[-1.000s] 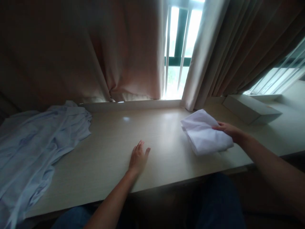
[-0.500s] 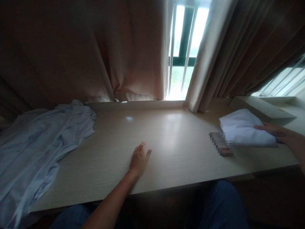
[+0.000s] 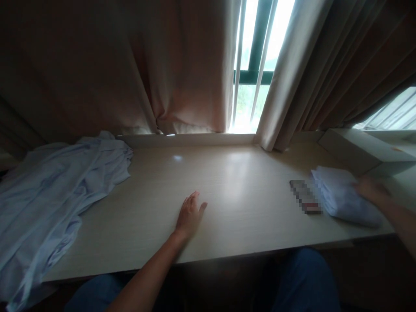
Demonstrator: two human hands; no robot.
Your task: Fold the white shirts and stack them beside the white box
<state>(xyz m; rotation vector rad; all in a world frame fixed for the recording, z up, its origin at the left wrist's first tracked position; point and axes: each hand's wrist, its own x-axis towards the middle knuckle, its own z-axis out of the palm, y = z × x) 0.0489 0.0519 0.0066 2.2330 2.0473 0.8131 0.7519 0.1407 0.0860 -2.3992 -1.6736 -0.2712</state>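
The right hand [image 3: 370, 189] lies on a folded white cloth [image 3: 344, 197] near the right end of the desk [image 3: 227, 208]; it is blurred, so I cannot tell its grip. The left hand [image 3: 189, 215] rests flat with open fingers on the desk. A light-blue shirt [image 3: 55, 190] lies far left.

Worktop [image 3: 234, 190]: pale wood-grain surface, running along a window sill, with a glossy patch at centre. Left end: crumpled light-blue garment [image 3: 55, 190], spread loosely and hanging over the front edge. Right end: folded white cloth [image 3: 341, 197], lying flat near the front edge. Just beside it, to its left: small flat object [image 3: 305, 203], blurred out. Far right, at the back: flat white box [image 3: 360, 149]. Left hand [image 3: 189, 214] lies palm down, near centre.
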